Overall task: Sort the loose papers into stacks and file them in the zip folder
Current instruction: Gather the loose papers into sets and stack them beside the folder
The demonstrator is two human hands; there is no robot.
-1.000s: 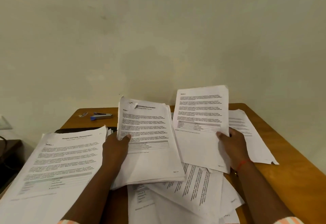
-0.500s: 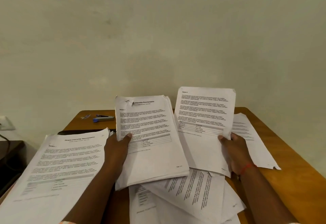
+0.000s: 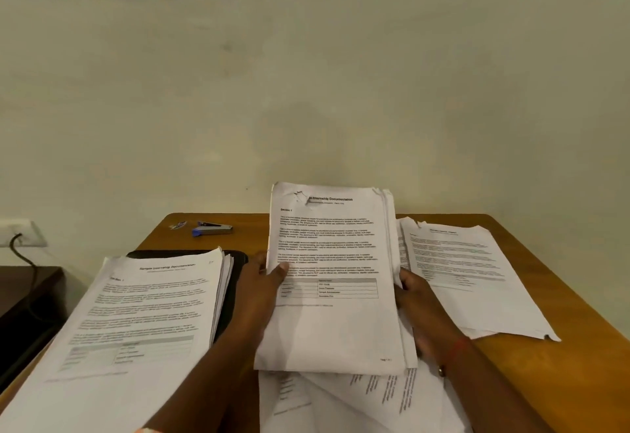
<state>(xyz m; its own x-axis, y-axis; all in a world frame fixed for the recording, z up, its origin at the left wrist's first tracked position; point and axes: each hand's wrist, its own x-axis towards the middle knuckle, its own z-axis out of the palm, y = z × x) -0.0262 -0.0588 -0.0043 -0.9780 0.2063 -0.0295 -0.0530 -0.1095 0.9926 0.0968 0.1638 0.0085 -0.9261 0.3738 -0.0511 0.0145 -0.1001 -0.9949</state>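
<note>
Paper stacks number two. The held stack tilts up over the wooden table, with the left hand pinching its left edge, thumb on the front, and the right hand curled round its right edge. The second stack lies leftward, partly covering one black zip folder. Loose sheets, too overlapped to count, spread beneath and rightward. One stapler lies behind.
</note>
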